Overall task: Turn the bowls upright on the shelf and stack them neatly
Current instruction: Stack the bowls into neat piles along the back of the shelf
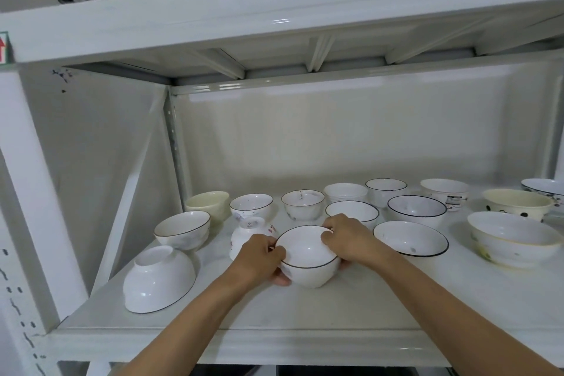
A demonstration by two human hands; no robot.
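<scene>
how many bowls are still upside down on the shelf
2: the big white bowl at front left, and the small flowered bowl just behind the left hand, partly hidden. No others show.

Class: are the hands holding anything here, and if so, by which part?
Yes. Both hands, left and right, grip the upright black-rimmed white bowl by opposite sides of its rim.

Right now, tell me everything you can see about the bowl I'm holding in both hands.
The held bowl is small, round, glossy white, ceramic-looking, with a thin dark line round its rim. It sits upright, mouth up, empty, near the front middle of the shelf. The left hand grips its left rim and side; the right hand grips the right rim.
</scene>
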